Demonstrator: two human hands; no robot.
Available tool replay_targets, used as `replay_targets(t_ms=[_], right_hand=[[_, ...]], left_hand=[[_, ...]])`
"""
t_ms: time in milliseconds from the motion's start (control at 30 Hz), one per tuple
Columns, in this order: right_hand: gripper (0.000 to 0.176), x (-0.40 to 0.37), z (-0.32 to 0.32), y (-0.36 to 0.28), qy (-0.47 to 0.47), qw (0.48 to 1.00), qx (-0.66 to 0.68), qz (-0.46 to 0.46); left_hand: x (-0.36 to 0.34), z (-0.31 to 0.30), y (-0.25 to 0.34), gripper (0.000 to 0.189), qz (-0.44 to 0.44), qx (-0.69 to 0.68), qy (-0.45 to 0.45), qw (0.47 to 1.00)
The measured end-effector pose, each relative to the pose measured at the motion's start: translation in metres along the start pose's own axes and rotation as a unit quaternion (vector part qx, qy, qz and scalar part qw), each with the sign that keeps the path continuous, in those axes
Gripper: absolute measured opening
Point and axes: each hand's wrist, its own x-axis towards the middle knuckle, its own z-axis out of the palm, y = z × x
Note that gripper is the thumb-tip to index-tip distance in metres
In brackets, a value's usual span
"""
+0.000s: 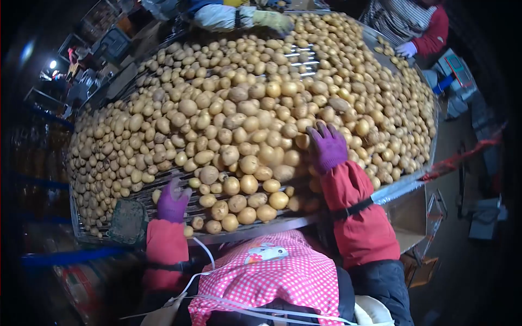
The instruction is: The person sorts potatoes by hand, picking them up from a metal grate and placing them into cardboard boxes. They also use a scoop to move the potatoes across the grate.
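A wide heap of potatoes [249, 164] covers a slatted metal table. My left hand [173, 201], in a purple glove, is low over bare slats near the front edge, fingers apart and nothing in them, with small potatoes to its right. My right hand [328, 148], also gloved in purple, lies on the potatoes right of centre with its fingers spread. Both of my forearms are in red sleeves. A dark green scoop-like object [128, 221] rests on the slats left of my left hand.
Across the table, one person's gloved hand [273, 22] touches the potatoes; another person's light-gloved hand [406, 49] is at the far right edge. The metal rim [399, 189] runs along the near side. Grey containers [455, 70] stand at the right.
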Motion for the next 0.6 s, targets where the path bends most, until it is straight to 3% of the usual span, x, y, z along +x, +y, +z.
replay_targets(t_ms=[33, 67, 133, 167, 200, 267, 300, 333, 400, 433, 500, 533, 600], right_hand=[[0.054, 0.016, 0.0, -0.008, -0.029, 0.997, -0.064, 0.008], [0.056, 0.023, 0.005, -0.006, -0.028, 0.999, -0.041, 0.013], [0.06, 0.033, 0.013, 0.015, -0.024, 0.999, 0.004, 0.022], [0.052, 0.034, 0.02, 0.023, 0.015, 1.0, -0.012, -0.003], [0.048, 0.041, 0.015, 0.025, -0.019, 1.0, -0.011, 0.008], [0.039, 0.064, -0.013, 0.028, -0.082, 0.996, -0.009, 0.029], [0.036, 0.073, -0.029, 0.034, -0.047, 0.997, -0.031, 0.043], [0.045, 0.088, 0.014, 0.082, 0.011, 0.996, -0.074, 0.046], [0.053, 0.108, -0.019, 0.07, -0.021, 0.979, -0.155, 0.128], [0.053, 0.123, -0.032, 0.062, -0.08, 0.974, -0.148, 0.152], [0.05, 0.156, -0.02, 0.039, -0.072, 0.994, -0.033, 0.074], [0.055, 0.172, 0.01, 0.038, -0.027, 0.998, -0.021, -0.043], [0.068, 0.205, 0.027, -0.005, -0.181, 0.983, -0.026, -0.023]], left_hand=[[-0.007, -0.001, 0.007, 0.059, -0.021, 0.015, -0.004, 1.0], [-0.014, -0.004, 0.007, 0.061, -0.041, 0.031, -0.01, 0.999], [-0.014, 0.0, 0.034, 0.06, -0.013, 0.205, -0.065, 0.977], [-0.013, 0.007, 0.024, 0.059, 0.015, 0.194, -0.06, 0.979], [-0.01, 0.015, 0.014, 0.059, 0.046, 0.183, -0.056, 0.98], [-0.004, 0.026, 0.052, 0.058, 0.088, 0.164, -0.056, 0.981], [0.0, 0.028, 0.055, 0.058, 0.05, 0.144, -0.092, 0.984], [0.004, 0.028, 0.053, 0.058, 0.07, 0.168, -0.095, 0.979], [0.013, 0.03, 0.049, 0.057, 0.113, 0.214, -0.101, 0.965], [0.017, 0.033, 0.048, 0.057, 0.15, 0.233, -0.08, 0.957], [0.024, 0.038, 0.054, 0.055, 0.145, 0.251, -0.087, 0.953], [0.026, 0.04, 0.056, 0.054, 0.14, 0.262, -0.087, 0.951], [0.029, 0.044, 0.051, 0.053, 0.154, 0.251, -0.082, 0.952]])
